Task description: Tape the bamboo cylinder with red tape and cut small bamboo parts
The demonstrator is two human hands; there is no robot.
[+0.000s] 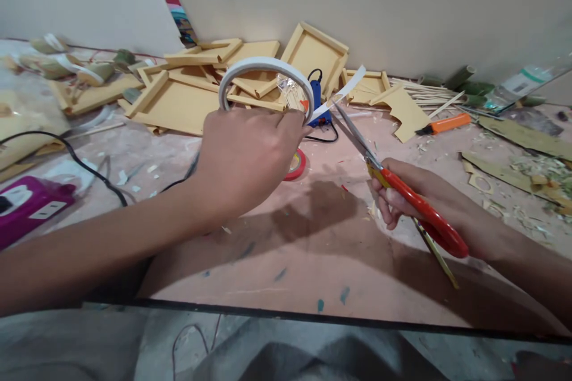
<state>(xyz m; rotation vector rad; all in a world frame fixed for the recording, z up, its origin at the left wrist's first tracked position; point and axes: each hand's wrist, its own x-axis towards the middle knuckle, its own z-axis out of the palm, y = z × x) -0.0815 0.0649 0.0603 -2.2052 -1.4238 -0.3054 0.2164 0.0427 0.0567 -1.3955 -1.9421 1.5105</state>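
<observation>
My left hand (252,161) is closed on a roll of white tape (263,63), held upright above the table. A loose strip of the tape (353,84) sticks out to the right of the roll. In my right hand (402,184) is a pair of scissors (420,205) with red handles, its blades pointing up and left near the strip. The blades look nearly together. A thin yellowish stick (435,253) shows below my right hand; whether the fingers also hold it I cannot tell. Behind my left hand lies a red tape roll (295,165), partly hidden.
Shallow yellow card trays (179,101) are piled along the wall. A blue glue gun (316,101) stands behind the strip. To the right lie an orange cutter (447,124), thin sticks, shavings and a plastic bottle (522,83). A purple power socket (38,208) with a black cord sits at left.
</observation>
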